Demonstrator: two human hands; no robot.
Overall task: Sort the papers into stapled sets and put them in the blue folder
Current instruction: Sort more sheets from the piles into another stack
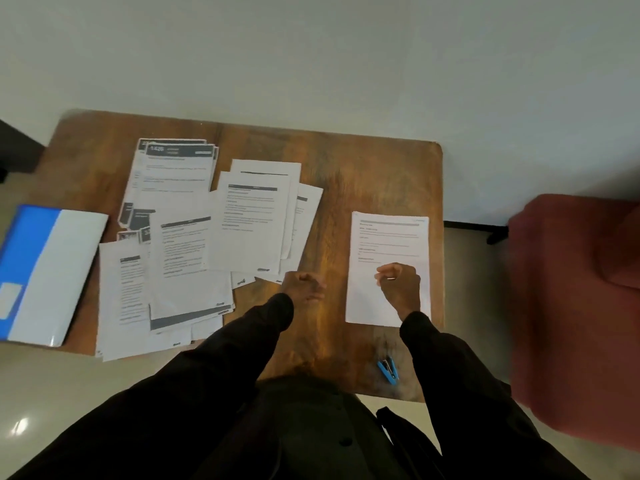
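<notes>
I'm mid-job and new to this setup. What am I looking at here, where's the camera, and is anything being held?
There is no machine here: a person in dark sleeves works with two bare hands. The single picture comes from a camera worn on the head, looking down over a wooden table. Loose printed papers lie overlapping on its left half. One separate sheet lies on the right, with the right hand over its lower part, fingers curled. The left hand is by the near corner of the papers, also curled and blurred. I cannot tell whether either grip holds anything. A blue stapler lies near the table's near edge. The blue folder lies at the left edge, partly past it.
</notes>
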